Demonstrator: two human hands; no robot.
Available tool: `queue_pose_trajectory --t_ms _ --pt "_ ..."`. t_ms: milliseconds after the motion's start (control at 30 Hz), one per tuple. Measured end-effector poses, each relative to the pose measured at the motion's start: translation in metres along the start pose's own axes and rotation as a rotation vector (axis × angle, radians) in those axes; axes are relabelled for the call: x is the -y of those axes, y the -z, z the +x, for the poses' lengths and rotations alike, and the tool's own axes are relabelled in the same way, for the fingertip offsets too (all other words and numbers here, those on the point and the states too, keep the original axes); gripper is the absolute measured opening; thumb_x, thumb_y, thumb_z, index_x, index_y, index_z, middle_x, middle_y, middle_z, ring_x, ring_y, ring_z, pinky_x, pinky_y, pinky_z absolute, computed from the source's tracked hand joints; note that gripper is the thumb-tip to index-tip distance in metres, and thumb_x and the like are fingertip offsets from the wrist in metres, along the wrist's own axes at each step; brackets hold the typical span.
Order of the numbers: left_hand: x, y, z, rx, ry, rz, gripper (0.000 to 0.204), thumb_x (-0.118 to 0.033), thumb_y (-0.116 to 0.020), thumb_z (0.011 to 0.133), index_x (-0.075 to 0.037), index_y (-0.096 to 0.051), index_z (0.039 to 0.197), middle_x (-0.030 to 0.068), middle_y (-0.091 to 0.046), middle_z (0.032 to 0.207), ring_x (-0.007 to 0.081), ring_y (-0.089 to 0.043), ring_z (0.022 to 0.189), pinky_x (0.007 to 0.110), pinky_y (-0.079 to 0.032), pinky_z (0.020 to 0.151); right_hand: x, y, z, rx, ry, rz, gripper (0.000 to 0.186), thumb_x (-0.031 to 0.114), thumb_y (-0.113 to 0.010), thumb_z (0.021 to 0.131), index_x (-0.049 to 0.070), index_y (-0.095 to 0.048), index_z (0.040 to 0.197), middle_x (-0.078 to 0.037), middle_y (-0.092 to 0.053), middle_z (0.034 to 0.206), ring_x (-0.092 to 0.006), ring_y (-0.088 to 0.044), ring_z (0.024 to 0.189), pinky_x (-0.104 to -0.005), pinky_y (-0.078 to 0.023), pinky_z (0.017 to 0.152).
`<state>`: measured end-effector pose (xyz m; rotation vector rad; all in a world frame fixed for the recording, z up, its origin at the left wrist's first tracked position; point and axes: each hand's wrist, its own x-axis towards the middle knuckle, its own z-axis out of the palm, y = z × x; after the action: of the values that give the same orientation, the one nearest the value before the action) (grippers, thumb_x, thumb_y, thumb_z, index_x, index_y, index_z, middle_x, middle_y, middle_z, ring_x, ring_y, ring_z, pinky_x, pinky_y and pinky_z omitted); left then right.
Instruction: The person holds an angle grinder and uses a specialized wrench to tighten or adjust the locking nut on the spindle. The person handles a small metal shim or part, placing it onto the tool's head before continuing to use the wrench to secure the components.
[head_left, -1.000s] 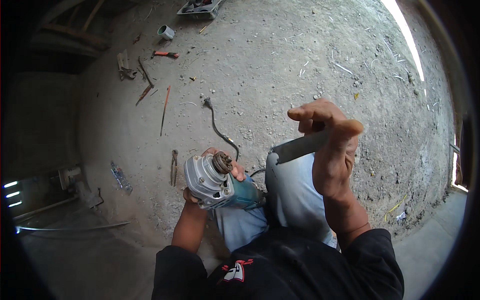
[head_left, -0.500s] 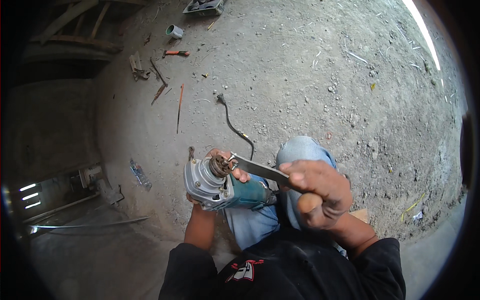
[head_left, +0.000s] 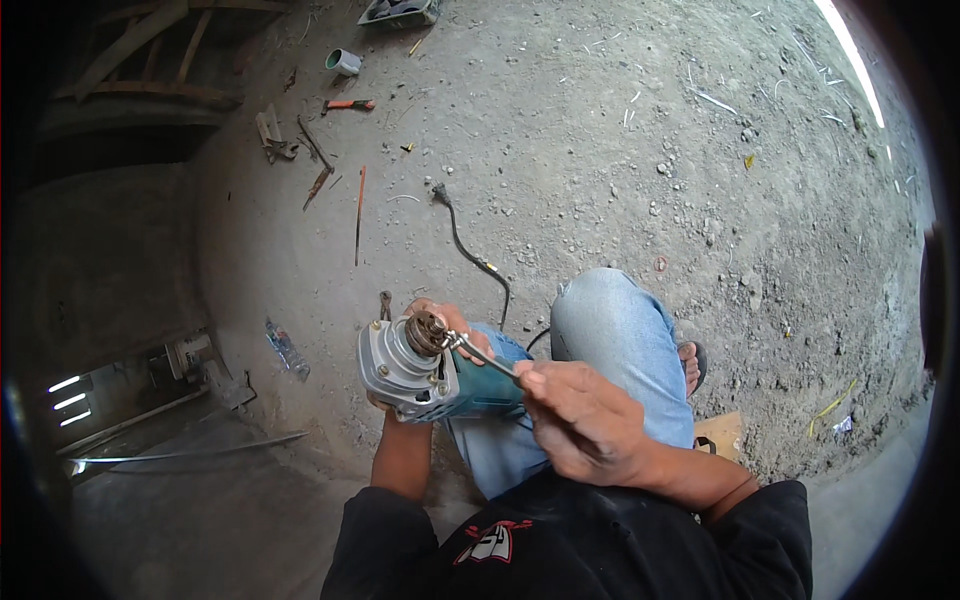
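Note:
An angle grinder [head_left: 410, 382], with a silver gear head and a teal body, lies across my lap, its spindle end up. My left hand [head_left: 452, 320] is wrapped round its head from the far side, fingers beside the brown, worn spindle flange [head_left: 425, 333]. My right hand [head_left: 585, 415] grips a flat metal pin spanner [head_left: 488, 358] by its handle. The spanner's pronged end is at the flange's right edge; whether the prongs sit in the holes I cannot tell. Part of the grinder body is hidden behind my right hand.
A black cord with a plug [head_left: 441, 194] lies on the dusty floor ahead. Farther left are an orange-handled hammer [head_left: 350, 105], a thin orange rod [head_left: 360, 215], a grey cup [head_left: 344, 62] and a tray [head_left: 400, 14]. A plastic bottle [head_left: 286, 349] lies at left.
My right hand has moved left and turned, bringing the spanner lower and nearer the grinder. My left hand still holds the grinder, which has shifted slightly left.

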<state>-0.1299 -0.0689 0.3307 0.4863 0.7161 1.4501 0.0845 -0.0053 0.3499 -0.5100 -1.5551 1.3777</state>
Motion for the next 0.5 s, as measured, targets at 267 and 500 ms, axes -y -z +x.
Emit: queue_pose_trajectory --t_ms 267,500 --pt "0.007 0.009 0.001 0.099 -0.095 -0.144 0.060 -0.054 -0.057 0.092 -0.005 -0.048 0.125 0.0169 -0.059 0.105 0.0324 -0.060 0.096 0.050 -0.046 0.088 0.009 0.004 0.022 0.149 -0.228 -0.054 0.054 -0.019 -0.053 0.078 -0.005 -0.055 0.130 -0.019 -0.062 0.111 -0.0225 -0.066 0.083 -0.0291 -0.052 0.069" --pt "0.002 0.017 -0.008 0.102 -0.017 0.030 0.090 -0.067 -0.070 0.075 -0.005 -0.044 0.133 0.0203 -0.060 0.111 0.0338 -0.059 0.101 0.052 -0.043 0.095 0.030 0.001 0.038 0.185 -0.241 -0.120 0.061 -0.019 -0.052 0.076 -0.003 -0.052 0.135 -0.019 -0.061 0.110 -0.0232 -0.063 0.080 -0.0309 -0.050 0.071"
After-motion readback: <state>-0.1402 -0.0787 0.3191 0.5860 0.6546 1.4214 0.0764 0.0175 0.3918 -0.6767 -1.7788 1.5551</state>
